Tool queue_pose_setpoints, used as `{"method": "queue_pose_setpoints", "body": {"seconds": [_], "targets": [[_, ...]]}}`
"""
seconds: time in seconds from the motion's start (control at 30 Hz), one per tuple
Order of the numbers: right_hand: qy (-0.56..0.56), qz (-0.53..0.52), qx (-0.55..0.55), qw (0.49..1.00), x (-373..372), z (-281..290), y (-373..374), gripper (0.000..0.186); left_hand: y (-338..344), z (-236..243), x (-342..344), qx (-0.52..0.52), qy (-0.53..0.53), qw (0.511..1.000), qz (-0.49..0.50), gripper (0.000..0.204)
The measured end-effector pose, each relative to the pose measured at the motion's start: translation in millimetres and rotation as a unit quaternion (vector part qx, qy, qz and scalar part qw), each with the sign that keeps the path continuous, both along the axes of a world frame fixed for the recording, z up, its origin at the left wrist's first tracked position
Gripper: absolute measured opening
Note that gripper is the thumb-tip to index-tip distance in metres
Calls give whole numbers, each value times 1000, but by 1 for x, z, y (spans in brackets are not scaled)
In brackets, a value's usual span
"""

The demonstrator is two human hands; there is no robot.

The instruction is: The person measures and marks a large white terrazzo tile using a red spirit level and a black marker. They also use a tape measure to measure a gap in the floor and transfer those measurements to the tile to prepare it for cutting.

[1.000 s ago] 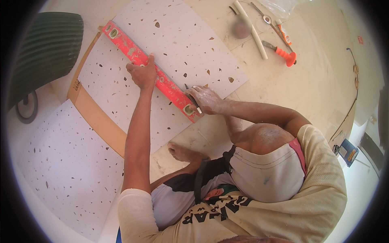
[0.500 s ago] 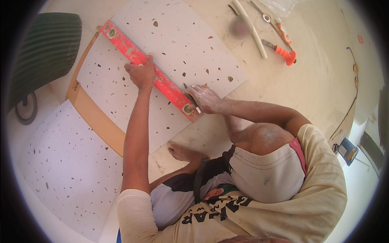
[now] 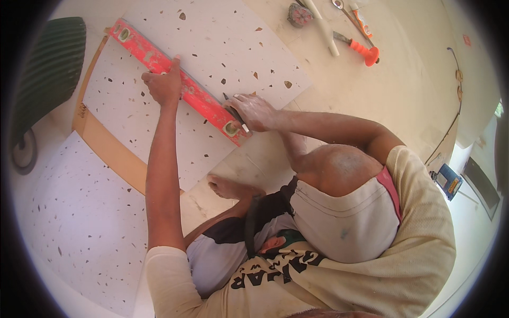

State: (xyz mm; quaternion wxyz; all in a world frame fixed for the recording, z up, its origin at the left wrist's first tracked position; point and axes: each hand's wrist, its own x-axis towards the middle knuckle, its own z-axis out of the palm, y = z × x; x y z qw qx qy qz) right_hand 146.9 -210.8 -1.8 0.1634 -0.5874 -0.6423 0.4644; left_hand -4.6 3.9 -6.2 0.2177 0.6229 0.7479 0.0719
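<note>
Two-handed: clasping a long, scuffed red spirit level (image 3: 204, 105) under the half-closed left hand (image 3: 166, 87), pinching a slim black-and-white pen (image 3: 244, 125) in the right hand (image 3: 256, 111), with speckled white slab (image 3: 212, 42) beneath both grips.

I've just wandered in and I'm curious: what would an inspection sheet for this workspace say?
Surface: dusty beige floor, bearing a flat white slab with dark speckles.
Job's things: long, scuffed red spirit level on that slab; slim black-and-white pen-like tool.
Hands: bare left hand on the level; bare right hand with the pen-like tool, at the level's lower-right end.
Clutter: orange-handled metal chisel, pale straight tube, round red-and-grey object.
Cables: thin dark line at far right; cannot tell whether it's a cord.
Surroundings: dark green ribbed object, upper left; blue boxy object, right.
</note>
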Motion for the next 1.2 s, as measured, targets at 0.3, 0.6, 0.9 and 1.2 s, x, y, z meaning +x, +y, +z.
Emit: {"method": "queue_pose_setpoints", "body": {"seconds": [0.3, 0.6, 0.9, 1.2], "targets": [[-2, -12, -23, 1000, 0, 9, 2, 56, 0, 9, 3, -18, -4, 1000, -4, 105], [8, -15, -78, 997, 1, 18, 7, 48, 2, -3, -4, -2, -19, 1000, -1, 103], [10, -35, -88, 995, -2, 17, 6, 45, 3, 1, -4, -18, -27, 999, -13, 102], [6, -29, -86, 996, -2, 15, 6, 45, 1, 2, -3, -8, -28, 999, -18, 101]]}}
